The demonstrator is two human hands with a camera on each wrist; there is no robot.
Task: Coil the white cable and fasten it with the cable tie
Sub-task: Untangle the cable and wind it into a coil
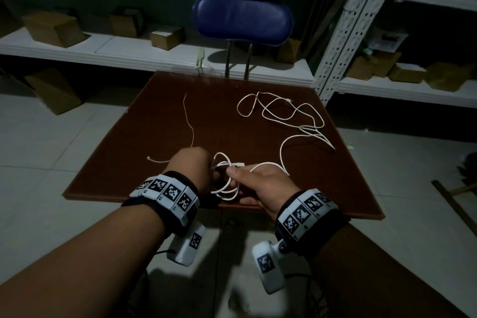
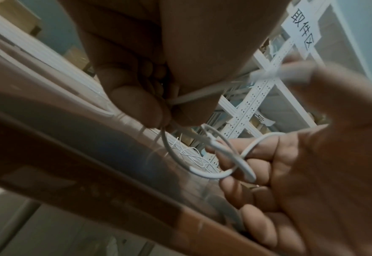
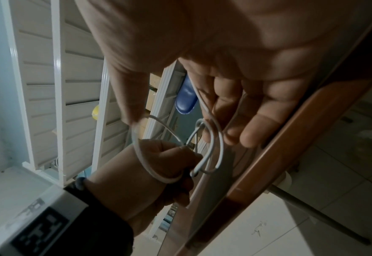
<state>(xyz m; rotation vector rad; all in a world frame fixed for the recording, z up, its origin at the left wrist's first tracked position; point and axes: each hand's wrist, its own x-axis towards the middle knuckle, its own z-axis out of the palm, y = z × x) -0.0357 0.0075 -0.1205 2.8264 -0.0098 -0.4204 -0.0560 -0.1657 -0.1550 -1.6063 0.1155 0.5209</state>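
Observation:
The white cable [image 1: 281, 153] lies in loose tangles over the far right of the brown table [image 1: 154, 124] and runs toward me into a small coil [image 1: 228, 192] held above the front edge. My left hand [image 1: 192, 166] grips one side of the coil in a fist; its curled fingers [image 2: 136, 107] pinch the loops. My right hand [image 1: 258, 183] holds the other side, thumb on top by the connector [image 1: 238, 164], with a loop round its fingers [image 3: 231, 110]. A thin pale cable tie [image 1: 190, 121] lies on the table beyond my left hand.
A blue chair back [image 1: 242, 20] stands behind the table. White metal shelving [image 1: 129, 49] with cardboard boxes [image 1: 51, 28] lines the back, and a perforated upright [image 1: 346, 33] comes down at the table's far right corner. The floor is pale tile.

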